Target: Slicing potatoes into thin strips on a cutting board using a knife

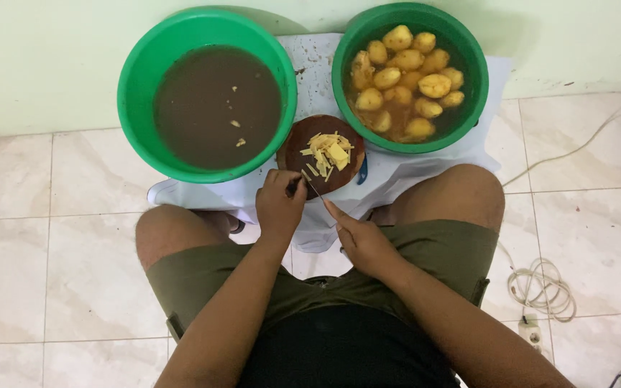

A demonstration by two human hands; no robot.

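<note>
Cutting step: left hand (279, 206) closed on a knife (313, 190), right hand (359, 238) loosely open beside it, potato strips (328, 153) on the round board (303, 147) just beyond; steady slicing comes next, likely.

A pale green wall (52, 65) fills the top of the view and meets the floor (52, 237) along a faintly scuffed seam. The floor is glossy cream marble-look tile with thin grey grout lines. At the right, a white cable (540, 284) lies coiled on the tiles, one strand trailing toward the wall. Light is soft and even.
</note>
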